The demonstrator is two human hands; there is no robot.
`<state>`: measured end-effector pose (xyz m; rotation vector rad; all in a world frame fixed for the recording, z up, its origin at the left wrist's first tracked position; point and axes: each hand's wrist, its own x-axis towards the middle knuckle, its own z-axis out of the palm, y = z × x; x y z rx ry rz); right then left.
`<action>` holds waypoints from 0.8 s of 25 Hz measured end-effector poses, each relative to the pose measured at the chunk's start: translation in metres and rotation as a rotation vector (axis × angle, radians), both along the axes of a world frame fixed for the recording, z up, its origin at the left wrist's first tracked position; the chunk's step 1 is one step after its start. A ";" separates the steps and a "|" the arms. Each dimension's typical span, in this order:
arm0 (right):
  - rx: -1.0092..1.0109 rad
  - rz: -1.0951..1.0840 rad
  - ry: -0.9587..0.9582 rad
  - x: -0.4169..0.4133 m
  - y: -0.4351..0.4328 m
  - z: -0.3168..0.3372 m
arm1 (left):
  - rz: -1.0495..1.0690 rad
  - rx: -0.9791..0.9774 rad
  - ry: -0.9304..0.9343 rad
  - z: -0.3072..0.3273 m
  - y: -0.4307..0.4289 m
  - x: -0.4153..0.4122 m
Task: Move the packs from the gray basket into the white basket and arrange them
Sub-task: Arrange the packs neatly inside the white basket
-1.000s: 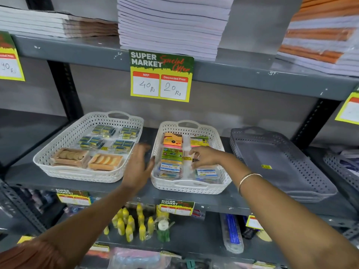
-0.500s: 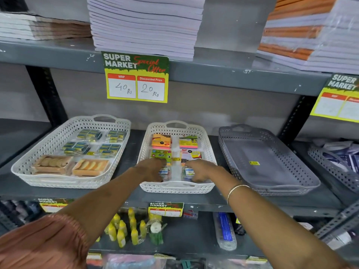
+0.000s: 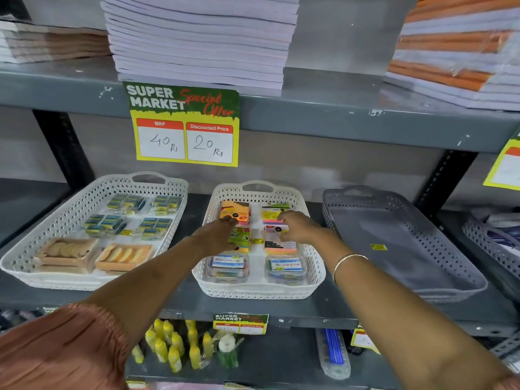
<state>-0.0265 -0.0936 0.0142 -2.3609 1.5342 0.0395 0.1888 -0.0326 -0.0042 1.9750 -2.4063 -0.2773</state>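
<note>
Both hands have slid from the near packs to the far row of the white basket [image 3: 259,289]: left hand [image 3: 215,237] and right hand [image 3: 299,228] rest flat, apparently gripping nothing, on 2 columns of packs [image 3: 282,267], while the gray basket [image 3: 399,249] right of them lies empty, so only tidying remains.

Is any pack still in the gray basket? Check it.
No, the gray basket holds no packs, only a small yellow sticker on its floor.

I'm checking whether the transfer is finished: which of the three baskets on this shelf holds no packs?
The gray basket on the right; only a small yellow sticker lies in it, while both white baskets hold items.
</note>
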 end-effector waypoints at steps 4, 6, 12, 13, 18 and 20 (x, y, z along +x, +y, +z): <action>0.068 0.085 0.137 0.007 -0.016 -0.022 | -0.031 0.061 -0.021 -0.015 -0.027 -0.001; 0.090 0.112 0.171 0.008 -0.022 -0.031 | -0.037 0.080 0.005 -0.021 -0.036 -0.002; 0.108 0.149 0.191 0.007 -0.031 -0.033 | -0.038 0.102 0.095 -0.032 -0.044 -0.002; 0.112 0.151 0.191 0.007 -0.032 -0.033 | -0.030 0.098 0.108 -0.032 -0.044 -0.003; 0.122 0.171 0.200 0.008 -0.032 -0.032 | -0.058 0.112 0.092 -0.032 -0.045 -0.004; 0.131 0.161 0.200 0.006 -0.032 -0.031 | -0.077 0.100 0.050 -0.030 -0.043 -0.003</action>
